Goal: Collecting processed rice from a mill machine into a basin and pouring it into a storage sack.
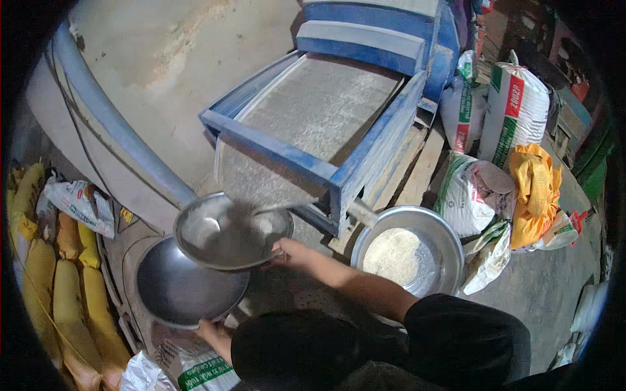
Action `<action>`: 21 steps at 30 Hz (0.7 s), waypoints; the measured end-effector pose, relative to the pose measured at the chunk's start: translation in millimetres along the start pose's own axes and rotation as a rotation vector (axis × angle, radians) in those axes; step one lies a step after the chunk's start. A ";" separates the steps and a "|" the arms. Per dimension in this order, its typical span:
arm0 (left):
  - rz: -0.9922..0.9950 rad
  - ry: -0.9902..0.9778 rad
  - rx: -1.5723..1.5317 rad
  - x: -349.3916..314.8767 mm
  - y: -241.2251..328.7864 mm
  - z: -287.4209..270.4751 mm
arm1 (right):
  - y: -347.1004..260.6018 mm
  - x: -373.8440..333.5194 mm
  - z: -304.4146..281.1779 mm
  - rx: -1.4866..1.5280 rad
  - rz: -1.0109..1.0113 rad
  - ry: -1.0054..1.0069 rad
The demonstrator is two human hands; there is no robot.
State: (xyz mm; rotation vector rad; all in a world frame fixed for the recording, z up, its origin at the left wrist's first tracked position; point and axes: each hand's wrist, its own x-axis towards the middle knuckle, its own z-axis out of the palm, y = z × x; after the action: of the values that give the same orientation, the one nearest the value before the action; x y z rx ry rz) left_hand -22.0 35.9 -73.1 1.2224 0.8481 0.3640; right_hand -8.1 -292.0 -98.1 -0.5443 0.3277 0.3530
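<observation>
My right hand (291, 253) is closed on the rim of a wide metal bowl (225, 254), which is lifted over the floor and blurred a little. Greyish powdery stuff shows inside this bowl, and its far side is under the lip of a blue sieve machine (287, 144). Below and left of it sits a large dark metal basin (186, 290), partly covered by the bowl. My left hand (212, 335) grips the near rim of that basin, its fingers partly hidden. To the right, a silver basin (450, 257) holds pale grain (393, 256), under a short spout (362, 212).
Filled yellow sacks (70, 313) line the left side. White printed sacks (515, 107) and an orange bag (535, 179) stand at the right. A blue-grey pipe (120, 111) runs along the wall. A white and green sack (205, 370) lies near my left forearm.
</observation>
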 end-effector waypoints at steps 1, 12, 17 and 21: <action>-0.022 -0.029 0.006 48.7 -24.5 -11.3 | 0.8 3.9 -15.7 -0.002 -0.024 0.028; 0.386 -0.219 -0.209 47.1 68.8 -109.8 | 47.0 23.8 -33.8 -0.007 -0.127 0.454; 0.063 -0.005 -0.311 -5.6 108.1 -63.8 | 50.2 61.5 -95.9 0.045 -0.167 0.474; 0.109 -0.126 -0.358 -51.5 127.3 -58.4 | 49.3 35.0 -62.0 0.158 -0.118 0.301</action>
State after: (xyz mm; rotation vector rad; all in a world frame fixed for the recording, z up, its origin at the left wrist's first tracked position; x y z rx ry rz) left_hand -74.6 83.5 58.1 0.9482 0.5789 0.4989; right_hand -10.0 -278.5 -183.7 -0.4584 0.6060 0.1286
